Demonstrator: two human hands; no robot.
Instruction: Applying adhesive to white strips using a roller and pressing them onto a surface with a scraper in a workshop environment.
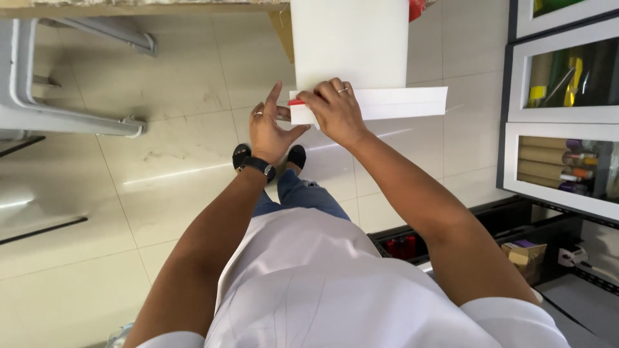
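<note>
1. A long white folded paper strip (387, 103) lies crosswise at the lower edge of a large white sheet (351, 42), which hangs down toward the floor in front of the person. A thin red edge (295, 102) shows at the strip's left end.
2. The right hand (335, 109) rests on top of the strip's left part, fingers bent and pressing down on it; a ring sits on one finger. It is closed on the strip from above.
3. The left hand (271, 129) is just beside the strip's left end, forefinger raised, thumb and another finger pinching at the end by the red edge. It also wears a ring, and a black wristwatch (256, 164) circles the wrist.
4. The two hands are close together, almost touching, both at the same end of the strip.
5. Below the hands show blue jeans (303, 196) and black shoes (242, 154) on a pale tiled floor (129, 193).
6. To the left stands a grey metal frame (39, 96).
7. To the right is a white-framed glass cabinet (561, 109) with cardboard rolls (541, 164) and coloured rolls inside; a lower dark shelf holds a small brown box (523, 252).
</note>
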